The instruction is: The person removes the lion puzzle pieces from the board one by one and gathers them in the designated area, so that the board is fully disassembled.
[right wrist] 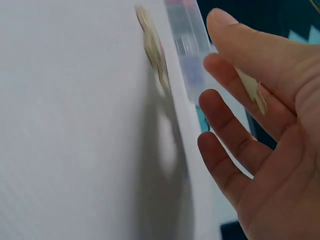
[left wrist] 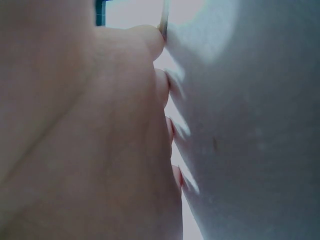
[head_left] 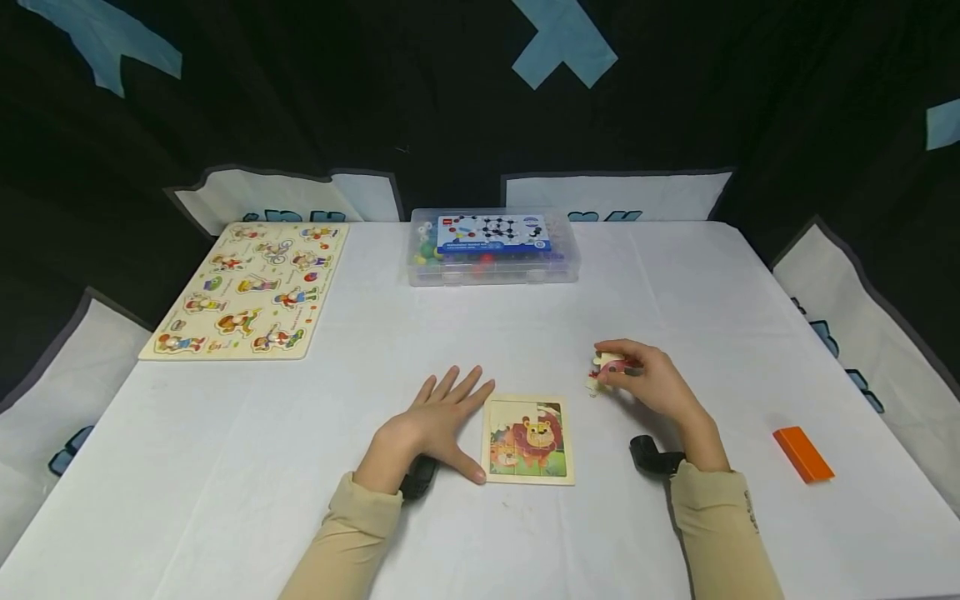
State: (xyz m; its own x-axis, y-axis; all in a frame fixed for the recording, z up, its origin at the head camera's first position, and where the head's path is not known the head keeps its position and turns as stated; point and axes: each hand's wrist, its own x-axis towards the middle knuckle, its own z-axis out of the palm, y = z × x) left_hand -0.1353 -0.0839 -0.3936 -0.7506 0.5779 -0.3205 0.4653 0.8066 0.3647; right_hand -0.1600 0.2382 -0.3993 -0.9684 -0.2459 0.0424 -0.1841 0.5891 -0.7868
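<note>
My left hand [head_left: 431, 425] lies with fingers spread on the white table, its thumb tip right at the lower left corner of a small square lion puzzle [head_left: 530, 439]. Pieces with a lion picture fill the wooden frame, except for a plain patch at the upper left. To the right of it, my right hand [head_left: 660, 379] pinches a wooden puzzle piece [right wrist: 252, 90] between thumb and index finger; the other fingers are loosely bent. Another thin piece [right wrist: 155, 47] shows edge-on and blurred beyond the fingertips in the right wrist view. The left wrist view is mostly palm [left wrist: 95, 135].
A large board of picture pieces [head_left: 247, 292] lies at the back left. At the back middle sits a clear plastic case [head_left: 495, 271] with colourful parts. An orange block [head_left: 804, 454] rests at the right. Dark curtains [head_left: 450, 108] stand behind the table.
</note>
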